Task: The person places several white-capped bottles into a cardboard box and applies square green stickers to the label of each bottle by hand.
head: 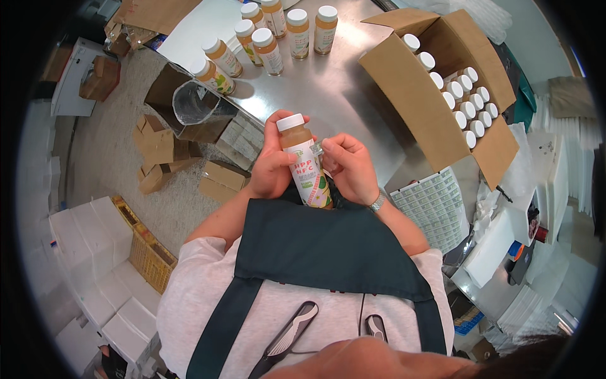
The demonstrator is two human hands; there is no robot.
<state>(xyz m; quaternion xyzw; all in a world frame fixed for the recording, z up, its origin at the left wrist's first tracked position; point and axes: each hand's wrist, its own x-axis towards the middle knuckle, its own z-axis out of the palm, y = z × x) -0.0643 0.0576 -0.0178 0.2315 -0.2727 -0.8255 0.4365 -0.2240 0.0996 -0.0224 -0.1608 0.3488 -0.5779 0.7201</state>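
My left hand (276,163) grips a juice bottle (307,166) with a white cap and a printed label, tilted in front of the dark apron. At the bottle's upper right side, my right hand (348,163) pinches a small greenish sticker (316,148) between thumb and forefinger; whether it touches the bottle is hard to tell. Beside my right forearm lies a sheet of similar small stickers (433,208). Several capped juice bottles (268,52) stand at the far side of the steel table (322,90). An open cardboard box (407,99) at the right holds many white-capped bottles (467,110).
Left of the table, an open carton with a plastic liner (194,102) and smaller cardboard boxes (163,147) stand on the floor. White foam boxes (90,232) and a yellow plastic crate (149,251) are at the lower left. White foam pieces (494,246) lie at the right.
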